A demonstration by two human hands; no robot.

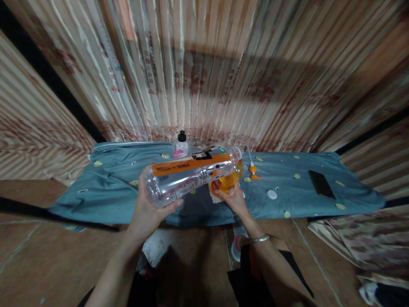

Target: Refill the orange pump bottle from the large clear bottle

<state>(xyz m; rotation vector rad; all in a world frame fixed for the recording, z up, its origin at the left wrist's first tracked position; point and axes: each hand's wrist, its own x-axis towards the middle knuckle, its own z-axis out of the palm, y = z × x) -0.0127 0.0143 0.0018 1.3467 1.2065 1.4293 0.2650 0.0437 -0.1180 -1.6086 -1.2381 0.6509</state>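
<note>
My left hand [151,209] is wrapped round the base of a large clear plastic bottle [191,172] with an orange and grey label. The bottle is tipped nearly on its side, its open neck at the right. Under and behind that neck stands a bottle of orange liquid [227,181], partly hidden by the clear one. My right hand [234,198] grips this orange bottle low on its side. Whether liquid runs between the two, I cannot tell. To the right lies an orange pump head [253,170] with its tube, and a white round cap [272,194].
A blue-green cloth with yellow prints [111,192] covers the low bench. A small clear bottle with a black cap [181,145] stands at the back, and a dark phone [321,184] lies at the right. Striped curtains [204,85] hang behind, between black poles [47,72].
</note>
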